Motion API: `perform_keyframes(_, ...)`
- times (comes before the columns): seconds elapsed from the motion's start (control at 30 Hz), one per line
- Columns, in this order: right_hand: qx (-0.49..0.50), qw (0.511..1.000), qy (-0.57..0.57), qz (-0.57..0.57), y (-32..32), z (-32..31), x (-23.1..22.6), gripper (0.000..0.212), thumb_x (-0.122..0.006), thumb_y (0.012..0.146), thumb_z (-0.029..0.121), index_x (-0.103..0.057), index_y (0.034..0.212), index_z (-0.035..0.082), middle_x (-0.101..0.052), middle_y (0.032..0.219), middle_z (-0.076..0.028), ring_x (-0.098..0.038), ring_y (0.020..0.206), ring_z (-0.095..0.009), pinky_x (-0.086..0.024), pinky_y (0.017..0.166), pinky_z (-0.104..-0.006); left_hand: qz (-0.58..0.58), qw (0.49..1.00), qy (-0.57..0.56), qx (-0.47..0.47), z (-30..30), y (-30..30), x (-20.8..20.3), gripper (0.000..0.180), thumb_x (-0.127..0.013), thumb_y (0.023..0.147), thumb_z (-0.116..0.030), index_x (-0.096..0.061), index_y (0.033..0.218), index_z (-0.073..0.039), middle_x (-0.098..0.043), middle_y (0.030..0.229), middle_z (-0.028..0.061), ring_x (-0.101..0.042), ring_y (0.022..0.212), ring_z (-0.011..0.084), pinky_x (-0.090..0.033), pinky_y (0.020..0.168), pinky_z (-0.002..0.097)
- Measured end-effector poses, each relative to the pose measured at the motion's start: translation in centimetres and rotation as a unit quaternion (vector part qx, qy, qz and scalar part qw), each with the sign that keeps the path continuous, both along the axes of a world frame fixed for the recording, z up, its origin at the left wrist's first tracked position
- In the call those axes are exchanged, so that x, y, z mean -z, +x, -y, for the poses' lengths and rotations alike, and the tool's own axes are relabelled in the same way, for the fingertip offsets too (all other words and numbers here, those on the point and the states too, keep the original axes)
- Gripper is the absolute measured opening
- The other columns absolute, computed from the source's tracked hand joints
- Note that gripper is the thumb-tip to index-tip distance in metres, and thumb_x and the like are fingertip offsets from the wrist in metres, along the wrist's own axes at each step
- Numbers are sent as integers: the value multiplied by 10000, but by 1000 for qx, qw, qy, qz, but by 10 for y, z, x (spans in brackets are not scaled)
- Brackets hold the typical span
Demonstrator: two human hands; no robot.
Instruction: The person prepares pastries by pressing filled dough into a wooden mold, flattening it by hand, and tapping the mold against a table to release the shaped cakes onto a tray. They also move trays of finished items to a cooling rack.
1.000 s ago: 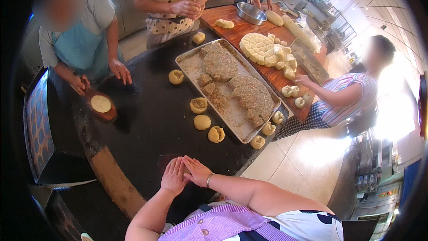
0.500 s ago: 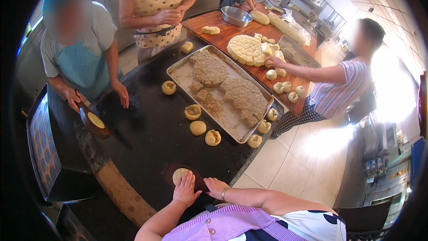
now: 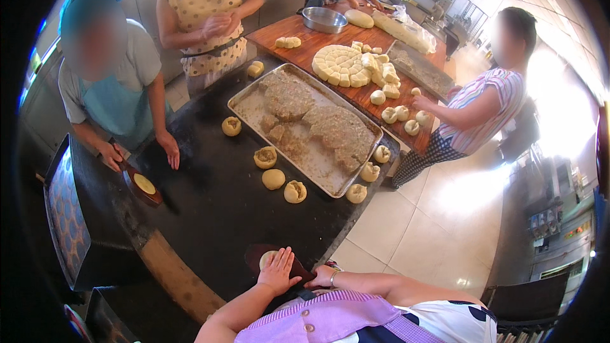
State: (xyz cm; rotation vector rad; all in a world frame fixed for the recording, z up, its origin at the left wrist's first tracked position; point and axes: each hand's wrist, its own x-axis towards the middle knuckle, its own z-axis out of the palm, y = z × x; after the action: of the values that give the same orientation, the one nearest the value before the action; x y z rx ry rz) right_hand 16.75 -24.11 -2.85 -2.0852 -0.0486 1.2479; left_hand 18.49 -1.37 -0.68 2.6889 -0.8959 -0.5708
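My left hand (image 3: 277,273) lies with its fingers stretched flat over a small round of dough (image 3: 266,258), which shows only past the fingertips. This dough sits on the blade of a dark red-brown paddle (image 3: 252,255). My right hand (image 3: 322,277) is closed around the paddle's handle, close to my apron. Farther up the black worktop (image 3: 210,216) are several dough balls: a smooth one (image 3: 273,179), and some gathered open at the top with filling showing, like the one nearest me (image 3: 295,192).
A large metal tray (image 3: 326,184) holds mounds of filling. Beyond it, a wooden table (image 3: 270,35) carries cut dough pieces (image 3: 343,65) and a round metal pan (image 3: 324,20). At left a co-worker holds a similar paddle (image 3: 152,195) with a dough disc. Other people stand around both tables.
My hands and the paddle have shifted slightly right and down in the picture, as the whole view moved. The person in stripes has drawn a hand back from the cut dough.
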Motion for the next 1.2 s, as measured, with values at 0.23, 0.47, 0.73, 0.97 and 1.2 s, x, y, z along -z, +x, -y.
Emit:
perform_keyframes(0.23,-3,986,8,-169,3,-1,54,552,-797,704,602,-727,755,57,-696,735,-72,-659,688,-182,-511,640,-346,53,981,13,-186,26,36,-16,730,-495,936,-445,-288,1510,-44,-180,1615,124,-147,1492,304,-96,1195,530)
perform_keyframes(0.47,26,970,64,-233,3,-5,44,509,-793,727,588,-732,757,83,-695,798,-41,-626,748,-154,-481,737,-302,57,982,28,-179,29,35,-2,718,-516,918,-434,-323,1495,-53,-249,1592,107,-186,1476,318,-114,1183,558)
perform_keyframes(0.73,117,895,130,-411,39,-11,-5,431,-712,851,514,-630,961,106,-650,778,-86,-571,547,-171,-483,530,-324,14,957,-56,-285,33,29,-7,782,-493,922,-500,-259,1517,-49,-244,1593,126,-175,1484,323,-134,1185,524)
perform_keyframes(0.97,-3,954,129,-269,106,-36,-87,252,-652,928,176,-505,1060,18,-557,679,-70,-516,473,-123,-453,408,-273,60,849,-131,-509,-2,-1,-12,793,-405,966,-530,-159,1543,-43,-112,1620,167,-124,1498,322,-110,1201,480)
perform_keyframes(1.2,-183,951,98,228,136,-55,-164,502,-642,917,312,-382,1184,-24,-650,882,-274,-659,717,-406,-530,641,-479,192,720,-214,-631,-15,-85,-9,626,-395,1024,-362,-236,1502,9,-205,1580,221,-212,1455,398,-196,1177,454)
